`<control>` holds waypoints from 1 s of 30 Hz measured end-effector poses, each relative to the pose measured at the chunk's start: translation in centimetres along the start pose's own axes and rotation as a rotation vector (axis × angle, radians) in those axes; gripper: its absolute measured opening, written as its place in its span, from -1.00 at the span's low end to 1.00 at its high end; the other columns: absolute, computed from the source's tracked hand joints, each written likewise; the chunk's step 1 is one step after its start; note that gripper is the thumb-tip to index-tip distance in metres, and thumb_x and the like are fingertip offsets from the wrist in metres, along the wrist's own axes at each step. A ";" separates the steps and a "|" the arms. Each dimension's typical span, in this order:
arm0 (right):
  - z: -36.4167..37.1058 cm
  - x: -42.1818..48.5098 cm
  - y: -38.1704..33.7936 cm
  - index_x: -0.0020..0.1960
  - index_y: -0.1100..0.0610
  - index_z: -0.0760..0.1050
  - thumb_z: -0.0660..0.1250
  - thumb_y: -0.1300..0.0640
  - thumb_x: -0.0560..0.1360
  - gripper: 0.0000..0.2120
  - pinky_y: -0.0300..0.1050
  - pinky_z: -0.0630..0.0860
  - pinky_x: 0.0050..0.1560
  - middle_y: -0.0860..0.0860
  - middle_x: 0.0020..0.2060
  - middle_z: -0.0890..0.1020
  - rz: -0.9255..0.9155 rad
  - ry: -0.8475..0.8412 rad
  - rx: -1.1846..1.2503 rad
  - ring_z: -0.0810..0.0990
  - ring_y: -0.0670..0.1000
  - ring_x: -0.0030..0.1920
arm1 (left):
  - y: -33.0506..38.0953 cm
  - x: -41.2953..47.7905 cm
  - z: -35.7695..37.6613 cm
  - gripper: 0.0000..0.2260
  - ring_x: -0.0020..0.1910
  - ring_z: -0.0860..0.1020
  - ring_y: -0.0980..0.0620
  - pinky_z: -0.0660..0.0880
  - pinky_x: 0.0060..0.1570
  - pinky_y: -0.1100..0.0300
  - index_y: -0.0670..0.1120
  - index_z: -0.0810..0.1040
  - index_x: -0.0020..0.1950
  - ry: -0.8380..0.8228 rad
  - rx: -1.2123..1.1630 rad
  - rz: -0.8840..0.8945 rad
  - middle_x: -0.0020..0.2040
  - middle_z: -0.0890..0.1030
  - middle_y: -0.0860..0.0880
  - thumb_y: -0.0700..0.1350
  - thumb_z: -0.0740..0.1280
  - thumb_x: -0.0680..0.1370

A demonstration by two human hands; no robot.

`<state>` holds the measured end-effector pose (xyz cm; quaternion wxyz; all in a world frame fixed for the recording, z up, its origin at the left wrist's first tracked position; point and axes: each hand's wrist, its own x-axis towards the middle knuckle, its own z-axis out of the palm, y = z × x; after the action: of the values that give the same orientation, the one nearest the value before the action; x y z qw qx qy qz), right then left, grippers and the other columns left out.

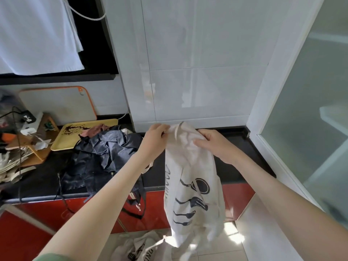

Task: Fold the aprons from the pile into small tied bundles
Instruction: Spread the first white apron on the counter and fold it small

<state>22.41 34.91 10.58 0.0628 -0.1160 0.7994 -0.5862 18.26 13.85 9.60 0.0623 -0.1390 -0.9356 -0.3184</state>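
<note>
A white apron (pixel 192 178) printed with dark cutlery and a plate hangs lengthwise in front of the black counter (pixel 233 142). My left hand (pixel 155 137) pinches its top edge at the left. My right hand (pixel 212 143) grips the top at the right, fingers curled into the cloth. The lower end of the apron dangles near the floor. A pile of dark navy aprons (pixel 101 157) lies crumpled on the counter to the left, with straps hanging over the edge. Another white printed apron (pixel 143 247) lies on the floor below.
A yellow tray (pixel 64 136) holding a pinkish cloth sits behind the pile. An orange-rimmed cutting board (pixel 56 104) leans on the wall. Cables, chargers and clutter (pixel 22 129) fill the counter's left end. Red cabinet fronts (pixel 28 232) run below; a glass door (pixel 310 110) stands at right.
</note>
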 end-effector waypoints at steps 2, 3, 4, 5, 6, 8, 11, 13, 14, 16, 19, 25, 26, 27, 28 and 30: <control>0.6 0.5 -0.4 -0.33 0.07 0.34 0.29 0.26 0.55 -0.69 -0.20 0.21 -0.34 -0.12 -0.44 0.33 -0.057 0.001 -0.111 0.30 -0.14 -0.41 | 0.2 -1.0 0.1 -0.48 0.51 0.14 -0.09 0.08 0.43 -0.01 0.00 0.32 0.45 -0.029 -0.047 0.179 0.49 0.26 -0.13 -0.06 0.33 0.49; 0.7 0.8 -0.9 -0.33 0.05 0.33 0.30 0.24 0.56 -0.68 -0.22 0.21 -0.34 -0.14 -0.45 0.32 -0.083 -0.006 -0.126 0.29 -0.16 -0.41 | 1.1 -1.4 0.1 -0.36 0.53 0.10 -0.05 -0.03 0.46 -0.06 0.05 0.23 0.50 -0.078 -0.015 0.279 0.51 0.22 -0.09 0.01 0.38 0.46; 0.8 1.0 -1.3 -0.29 0.04 0.38 0.32 0.23 0.55 -0.72 -0.26 0.26 -0.29 -0.17 -0.45 0.37 -0.098 -0.026 -0.124 0.35 -0.19 -0.39 | 2.3 -1.8 0.3 -0.28 0.50 0.17 -0.02 -0.07 0.47 -0.03 0.05 0.16 0.52 -0.144 0.008 0.342 0.48 0.28 -0.07 0.02 0.42 0.44; 0.8 1.1 -1.8 -0.24 0.05 0.44 0.35 0.22 0.54 -0.79 -0.28 0.33 -0.21 -0.19 -0.41 0.45 -0.099 -0.052 -0.120 0.43 -0.20 -0.33 | 3.3 -1.9 0.5 -0.28 0.40 0.34 -0.02 0.03 0.47 0.03 0.01 0.14 0.52 -0.199 0.020 0.341 0.38 0.41 -0.08 -0.01 0.43 0.45; 0.7 1.2 -2.0 -0.20 0.08 0.46 0.38 0.20 0.52 -0.84 -0.24 0.36 -0.15 -0.15 -0.36 0.50 -0.091 -0.065 -0.123 0.47 -0.17 -0.27 | 4.1 -1.7 0.7 -0.36 0.21 0.50 -0.06 0.26 0.36 0.10 -0.03 0.19 0.48 -0.227 0.013 0.304 0.21 0.54 -0.12 -0.06 0.42 0.48; -0.3 1.0 -1.8 -0.19 0.11 0.39 0.46 0.16 0.45 -0.77 -0.16 0.33 -0.18 -0.01 -0.31 0.46 -0.058 -0.064 -0.125 0.42 -0.08 -0.26 | 5.1 -1.1 0.6 -0.70 -0.08 0.55 -0.14 0.40 -0.10 0.11 -0.14 0.39 0.26 -0.185 0.102 0.240 -0.05 0.61 -0.16 -0.13 0.32 0.55; -3.0 -0.1 0.2 0.00 0.05 0.47 0.52 0.04 0.37 -0.69 -0.12 0.49 -0.12 -0.05 -0.17 0.61 0.117 -0.114 -0.355 0.56 -0.06 -0.22 | 4.8 -0.5 0.2 -0.87 -0.22 0.47 -0.12 0.23 -0.28 0.09 -0.15 0.44 -0.13 -0.068 0.187 0.201 -0.24 0.53 -0.14 -0.15 0.22 0.60; -4.5 -1.0 2.3 0.03 -0.01 0.55 0.49 -0.02 0.36 -0.72 -0.10 0.57 0.01 -0.09 -0.08 0.67 0.275 -0.193 -0.561 0.65 -0.08 -0.11 | 4.5 -0.1 -0.2 -0.86 -0.21 0.48 -0.11 0.30 -0.26 0.10 -0.12 0.42 -0.15 -0.060 0.152 0.156 -0.25 0.52 -0.07 -0.17 0.18 0.61; -4.8 -1.2 3.1 -0.02 -0.02 0.56 0.47 -0.03 0.38 -0.78 -0.11 0.58 0.00 -0.08 -0.10 0.67 0.349 -0.233 -0.610 0.65 -0.07 -0.11 | 4.5 -0.1 -0.4 -0.86 -0.19 0.48 -0.10 0.33 -0.25 0.11 -0.11 0.42 -0.13 -0.067 0.191 0.149 -0.22 0.52 -0.06 -0.17 0.16 0.61; -5.4 -1.5 4.6 -0.10 -0.01 0.52 0.44 -0.07 0.40 -0.81 -0.12 0.55 -0.09 -0.06 -0.14 0.64 0.453 -0.285 -0.740 0.63 -0.04 -0.15 | 4.4 0.0 -0.8 -0.83 -0.16 0.51 -0.11 0.38 -0.22 0.10 -0.07 0.40 -0.14 -0.042 0.243 0.134 -0.21 0.52 -0.05 -0.12 0.12 0.64; -6.5 -2.3 5.2 0.01 0.08 0.47 0.41 -0.14 0.44 -0.67 -0.19 0.41 -0.20 -0.02 -0.06 0.56 0.523 -0.220 -0.805 0.53 -0.04 -0.12 | 2.9 0.2 -1.6 -0.74 -0.08 0.55 -0.14 0.47 -0.10 0.06 -0.10 0.48 -0.10 0.034 0.271 0.059 -0.11 0.59 -0.11 -0.03 0.10 0.66; -5.6 -1.5 1.5 -0.31 0.19 0.43 0.44 0.01 0.44 -0.68 -0.13 0.22 -0.28 -0.02 -0.38 0.43 0.158 -0.066 -0.629 0.39 -0.09 -0.33 | 2.6 -0.5 -1.4 -0.65 0.22 0.45 -0.06 0.40 0.20 0.12 -0.06 0.49 0.26 -0.328 0.474 0.046 0.23 0.48 -0.01 0.07 0.30 0.54; -4.6 -1.1 0.6 -0.34 0.20 0.38 0.44 0.07 0.43 -0.67 -0.13 0.19 -0.29 -0.03 -0.41 0.38 0.076 -0.092 -0.604 0.33 -0.11 -0.36 | 3.8 -0.9 -0.6 -0.61 0.19 0.46 0.03 0.38 0.18 0.19 -0.01 0.47 0.27 -0.354 0.302 0.085 0.20 0.49 0.06 0.08 0.37 0.49; -3.8 -0.8 -0.3 -0.36 0.19 0.35 0.44 0.11 0.42 -0.67 -0.16 0.16 -0.31 -0.04 -0.43 0.34 -0.001 -0.110 -0.581 0.28 -0.13 -0.37 | 5.1 -1.3 0.4 -0.64 0.10 0.49 0.09 0.41 0.11 0.21 0.02 0.49 0.22 -0.356 0.168 0.109 0.12 0.52 0.11 0.08 0.40 0.47; -3.1 -0.6 -1.0 -0.36 0.17 0.33 0.44 0.13 0.42 -0.67 -0.19 0.13 -0.34 -0.06 -0.44 0.32 -0.054 -0.115 -0.560 0.25 -0.14 -0.38 | 6.4 -1.7 1.6 -0.71 -0.01 0.52 0.09 0.45 -0.01 0.20 0.02 0.50 0.14 -0.347 0.110 0.110 0.01 0.56 0.11 0.08 0.38 0.48; -2.9 -0.6 -1.8 -0.34 0.12 0.34 0.43 0.14 0.43 -0.71 -0.26 0.15 -0.37 -0.11 -0.44 0.36 -0.079 -0.075 -0.538 0.27 -0.17 -0.39 | 8.1 -2.1 3.1 -0.82 -0.19 0.51 0.01 0.42 -0.21 0.16 -0.07 0.50 0.00 -0.275 0.129 0.124 -0.17 0.57 0.04 0.02 0.29 0.53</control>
<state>22.52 37.23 13.21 0.0363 -0.1813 0.9184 -0.3498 22.63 21.43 11.37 -0.0381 -0.2346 -0.9435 -0.2309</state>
